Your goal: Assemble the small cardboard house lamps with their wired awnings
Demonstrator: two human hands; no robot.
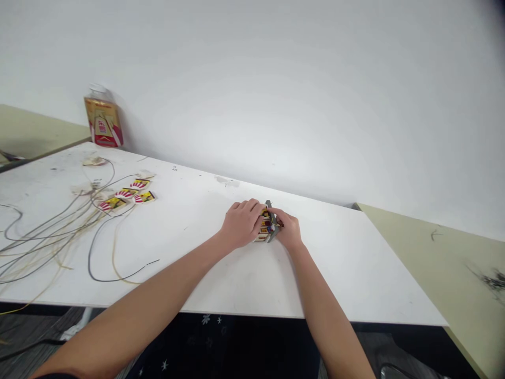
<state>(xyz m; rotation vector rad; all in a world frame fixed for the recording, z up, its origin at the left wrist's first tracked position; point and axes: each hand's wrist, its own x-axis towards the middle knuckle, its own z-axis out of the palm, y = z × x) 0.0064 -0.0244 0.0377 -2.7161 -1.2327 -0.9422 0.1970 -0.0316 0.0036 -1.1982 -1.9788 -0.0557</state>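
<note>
My left hand and my right hand meet near the far middle of the white table. Between them sits a small colourful printed box, yellow and red with a grey flap sticking up. Both hands grip it, the left from the left side and the right from the right. Most of the box is hidden by my fingers.
Several thin cables sprawl over the table's left part. Several small yellow and red packets lie among them. A clear bottle with a red and yellow label stands by the wall. A beige table adjoins on the right.
</note>
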